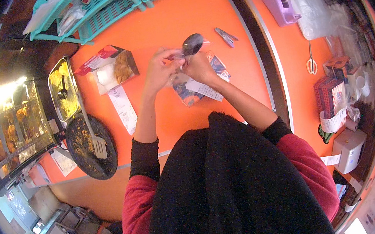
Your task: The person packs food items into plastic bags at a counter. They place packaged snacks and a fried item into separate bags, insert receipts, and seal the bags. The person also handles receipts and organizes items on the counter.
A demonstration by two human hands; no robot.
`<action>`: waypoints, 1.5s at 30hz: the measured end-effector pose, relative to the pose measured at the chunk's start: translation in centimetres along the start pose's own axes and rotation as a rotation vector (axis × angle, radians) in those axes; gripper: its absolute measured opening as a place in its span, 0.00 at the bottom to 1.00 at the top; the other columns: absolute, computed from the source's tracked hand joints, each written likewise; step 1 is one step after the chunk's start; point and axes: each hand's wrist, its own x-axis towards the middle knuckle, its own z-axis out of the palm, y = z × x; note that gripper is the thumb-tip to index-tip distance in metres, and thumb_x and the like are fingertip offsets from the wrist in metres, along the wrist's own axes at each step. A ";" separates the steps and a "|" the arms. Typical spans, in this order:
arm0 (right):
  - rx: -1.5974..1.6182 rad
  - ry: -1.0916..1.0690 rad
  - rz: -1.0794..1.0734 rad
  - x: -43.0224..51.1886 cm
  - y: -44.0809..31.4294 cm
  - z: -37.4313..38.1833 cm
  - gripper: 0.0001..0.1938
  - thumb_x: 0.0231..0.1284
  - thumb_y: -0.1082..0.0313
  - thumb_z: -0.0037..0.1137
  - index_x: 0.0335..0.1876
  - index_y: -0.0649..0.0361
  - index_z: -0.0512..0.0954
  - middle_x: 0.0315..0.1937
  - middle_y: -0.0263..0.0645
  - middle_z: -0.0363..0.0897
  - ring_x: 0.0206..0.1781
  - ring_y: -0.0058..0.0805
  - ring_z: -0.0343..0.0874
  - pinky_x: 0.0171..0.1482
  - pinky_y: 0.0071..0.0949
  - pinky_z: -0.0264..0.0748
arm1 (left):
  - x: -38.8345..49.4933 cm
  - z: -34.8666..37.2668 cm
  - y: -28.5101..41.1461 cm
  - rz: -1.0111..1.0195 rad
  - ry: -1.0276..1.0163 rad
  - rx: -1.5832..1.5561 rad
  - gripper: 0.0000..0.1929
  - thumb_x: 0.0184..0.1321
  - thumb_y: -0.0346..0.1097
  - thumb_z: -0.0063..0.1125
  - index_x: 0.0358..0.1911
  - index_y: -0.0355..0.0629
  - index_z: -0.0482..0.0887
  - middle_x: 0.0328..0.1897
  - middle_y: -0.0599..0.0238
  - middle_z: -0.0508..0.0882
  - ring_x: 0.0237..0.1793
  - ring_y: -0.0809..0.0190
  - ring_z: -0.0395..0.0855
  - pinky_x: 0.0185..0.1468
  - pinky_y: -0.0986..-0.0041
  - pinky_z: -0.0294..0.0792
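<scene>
My left hand [164,67] pinches a piece of thin clear plastic [176,53], seemingly a small bag, above the orange counter. Beside it my right hand [200,67] is curled closed, with the bowl of a black spoon [193,43] standing out above it. The spoon's handle is hidden between the hands. Beneath them lies a blue-and-orange printed food pack [185,94] with a paper receipt [204,89] across it. To the left an open paper box [131,62] holds white rice [105,74] and a piece of fried chicken [122,67]. Another receipt [123,108] extends from beneath that box.
A stapler [226,37] lies right of my hands. Teal plastic racks [110,16] border the far side. Leftward are a metal tray of yellow food [63,89], a black pan [84,153] with a slotted turner [99,146], and a lit display case [17,126]. Scissors [311,65] rest rightward.
</scene>
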 end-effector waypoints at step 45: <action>0.677 0.124 0.257 2.2 3.6 -1.5 0.04 0.56 0.72 0.52 0.33 0.65 0.74 0.28 0.34 0.78 0.30 0.20 0.75 0.34 0.21 0.74 | 0.5 1.2 -0.4 0.138 0.312 0.209 0.07 0.46 0.27 0.61 0.31 0.35 0.81 0.41 0.59 0.80 0.33 0.63 0.79 0.38 0.76 0.70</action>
